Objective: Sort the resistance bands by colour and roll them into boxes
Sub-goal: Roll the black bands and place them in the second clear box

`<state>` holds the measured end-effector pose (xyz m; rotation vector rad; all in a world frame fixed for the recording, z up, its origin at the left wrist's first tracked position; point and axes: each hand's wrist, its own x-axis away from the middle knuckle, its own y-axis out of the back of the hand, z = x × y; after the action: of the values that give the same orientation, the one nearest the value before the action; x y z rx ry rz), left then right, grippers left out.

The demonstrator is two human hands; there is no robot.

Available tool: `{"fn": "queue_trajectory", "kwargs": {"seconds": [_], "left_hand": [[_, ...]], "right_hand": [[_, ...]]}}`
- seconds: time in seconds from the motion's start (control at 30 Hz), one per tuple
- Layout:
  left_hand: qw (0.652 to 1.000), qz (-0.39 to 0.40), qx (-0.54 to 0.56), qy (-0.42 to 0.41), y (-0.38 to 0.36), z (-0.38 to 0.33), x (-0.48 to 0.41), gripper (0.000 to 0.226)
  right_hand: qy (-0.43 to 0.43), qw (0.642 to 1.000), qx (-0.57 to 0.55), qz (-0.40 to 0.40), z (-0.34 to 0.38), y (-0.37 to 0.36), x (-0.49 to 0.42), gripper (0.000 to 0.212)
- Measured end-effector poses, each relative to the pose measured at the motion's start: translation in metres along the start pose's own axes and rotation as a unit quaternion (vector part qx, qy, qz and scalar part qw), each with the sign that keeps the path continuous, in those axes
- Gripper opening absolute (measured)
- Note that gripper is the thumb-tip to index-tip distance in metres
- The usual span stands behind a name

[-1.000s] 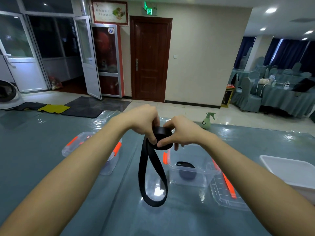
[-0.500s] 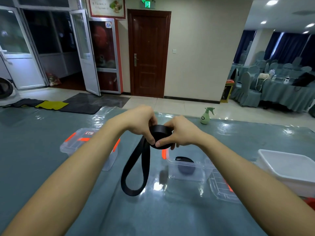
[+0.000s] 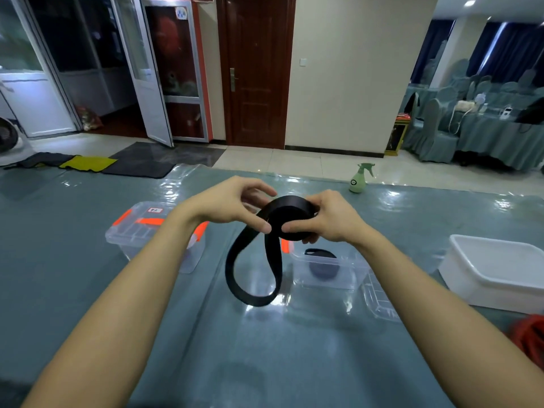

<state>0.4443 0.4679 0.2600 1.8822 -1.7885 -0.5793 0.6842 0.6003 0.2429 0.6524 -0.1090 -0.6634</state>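
A black resistance band (image 3: 290,214) is partly rolled into a coil, held above the table. My right hand (image 3: 331,217) grips the coil with thumb and curled fingers. My left hand (image 3: 232,204) pinches the band where it leaves the coil; its other fingers are spread. The loose end hangs as a loop (image 3: 253,278) down to near the table. Below the coil stands an open clear box (image 3: 326,272) with a rolled black band (image 3: 321,254) inside. A second clear box with orange clips (image 3: 141,228) stands at the left, lid on.
A clear lid (image 3: 379,301) lies right of the open box. A white tub (image 3: 497,272) sits at the right edge, with something red-orange (image 3: 530,337) in front of it. A green spray bottle (image 3: 359,179) stands beyond the teal, plastic-covered table (image 3: 88,275).
The coil has grown and the hanging loop has become shorter. My left hand has shifted its hold, its fingers now spread. The view has tilted down a little.
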Motion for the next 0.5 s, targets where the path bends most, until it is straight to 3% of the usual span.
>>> {"fn": "queue_trajectory", "kwargs": {"seconds": [0.1, 0.17, 0.27, 0.37, 0.5], "left_hand": [[0.994, -0.037, 0.078, 0.073, -0.037, 0.071, 0.02, 0.08], [0.983, -0.053, 0.049, 0.169, -0.078, 0.115, 0.028, 0.082], [0.961, -0.072, -0.009, 0.266, -0.139, 0.163, 0.032, 0.052], [0.922, -0.114, 0.166, 0.329, -0.185, 0.186, 0.037, 0.035], [0.856, -0.151, 0.364, 0.336, -0.208, 0.199, 0.051, 0.029]], "right_hand": [[-0.025, 0.999, -0.037, -0.029, -0.02, -0.009, 0.014, 0.029], [-0.037, 0.997, -0.061, -0.04, -0.029, -0.023, 0.021, 0.026], [-0.047, 0.995, -0.082, -0.029, -0.038, -0.046, 0.028, 0.026], [-0.054, 0.996, -0.075, -0.017, -0.044, -0.062, 0.035, 0.024], [-0.058, 0.995, -0.078, -0.029, -0.055, -0.06, 0.04, 0.017]]}}
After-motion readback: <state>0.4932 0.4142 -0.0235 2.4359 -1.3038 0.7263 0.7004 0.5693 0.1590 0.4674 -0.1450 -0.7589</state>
